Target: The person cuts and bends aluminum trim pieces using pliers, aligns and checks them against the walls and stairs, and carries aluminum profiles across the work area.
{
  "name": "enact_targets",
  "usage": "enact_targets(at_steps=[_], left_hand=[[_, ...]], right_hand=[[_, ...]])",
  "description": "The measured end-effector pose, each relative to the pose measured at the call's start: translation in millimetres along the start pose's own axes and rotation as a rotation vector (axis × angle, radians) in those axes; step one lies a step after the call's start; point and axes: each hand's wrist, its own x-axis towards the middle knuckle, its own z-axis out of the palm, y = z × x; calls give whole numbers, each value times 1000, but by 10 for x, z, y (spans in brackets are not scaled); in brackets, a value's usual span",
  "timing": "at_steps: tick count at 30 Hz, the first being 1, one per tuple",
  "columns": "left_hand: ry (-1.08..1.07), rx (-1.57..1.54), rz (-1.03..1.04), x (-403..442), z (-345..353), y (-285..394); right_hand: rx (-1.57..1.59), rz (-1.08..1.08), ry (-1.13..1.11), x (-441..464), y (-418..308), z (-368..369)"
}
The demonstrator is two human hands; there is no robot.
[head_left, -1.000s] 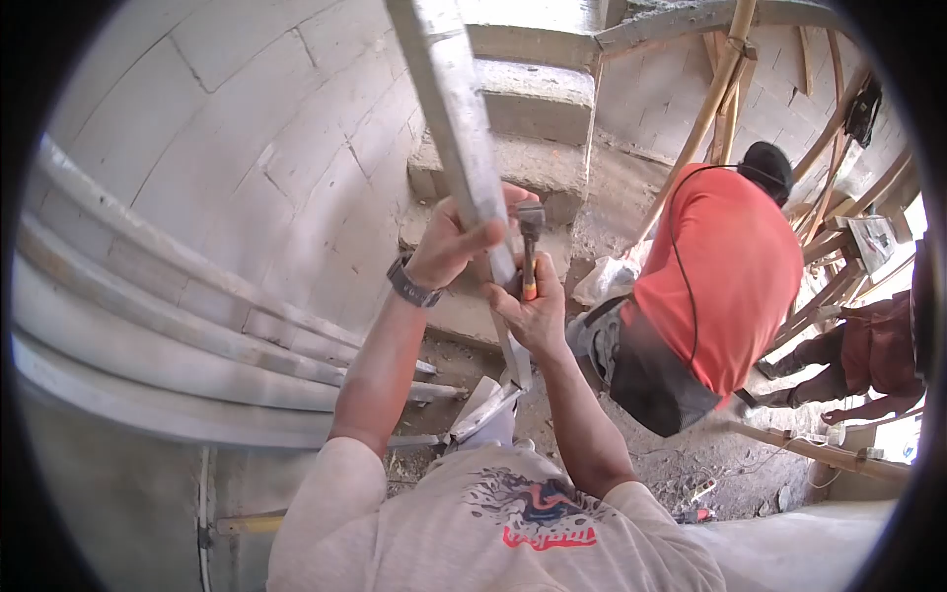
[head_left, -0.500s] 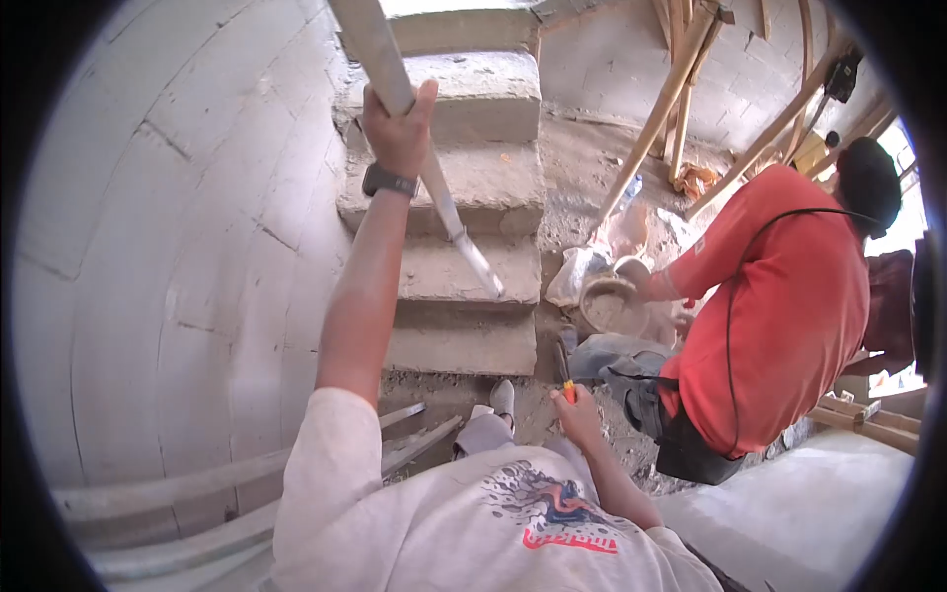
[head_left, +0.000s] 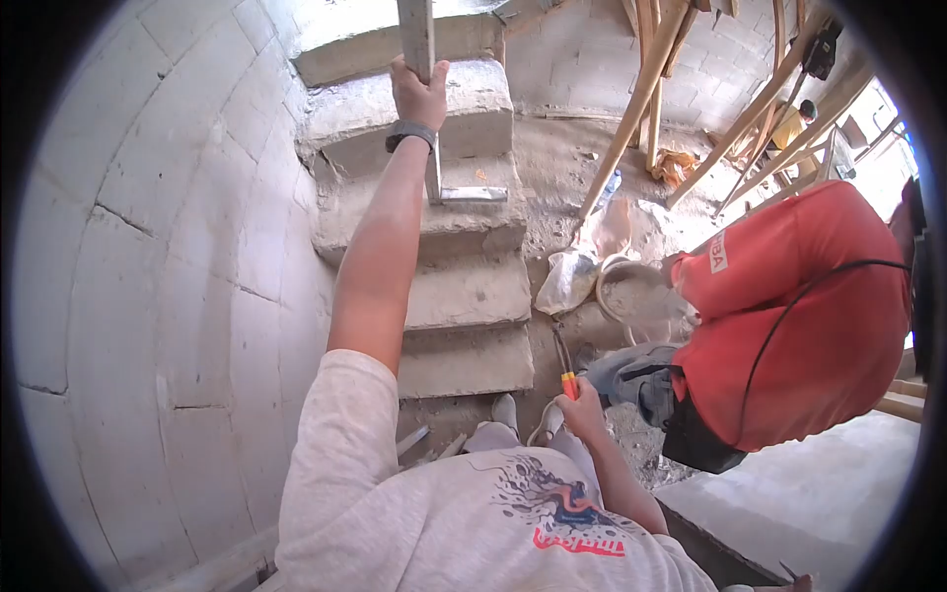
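Bar (head_left: 416, 35) is running lengthwise up my view over the stairs (head_left: 464, 360), and I am seeing the nearer left hand (head_left: 420, 99) wrapping its fingers around it, while the right hand (head_left: 585, 412), lower and well apart, is grasping a hammer (head_left: 568, 379).

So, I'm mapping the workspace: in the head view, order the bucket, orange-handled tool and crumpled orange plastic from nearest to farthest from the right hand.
From the right hand:
1. Orange-handled tool: in its grip.
2. Bucket: ahead, slightly right.
3. Crumpled orange plastic: farther ahead, by the wooden poles.
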Motion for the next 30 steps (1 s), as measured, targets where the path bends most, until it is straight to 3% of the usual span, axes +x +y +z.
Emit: enact_targets(at_steps=[2,7,12,15,21,24,29,30], left_hand=[[-74,0,3,-28,30,59],[11,44,80,-66,230,56],[46,103,43,-8,304,87],[-53,56,-173,75,234,133],[-75,95,-147,181,223,-96],[131,-11,-27,126,177,12],[298,9,-182,1,-190,124],[343,-10,-220,-14,-239,177]], right_hand=[[21,30,-12,12,103,62],[182,322,-111,18,119,86],[254,332,-108,150,201,54],[215,312,-122,352,208,-6],[261,288,-189,894,88,-148],[237,252,-229,1391,133,-231],[7,40,-308,2366,281,-355],[-70,82,-387,2564,107,-470]])
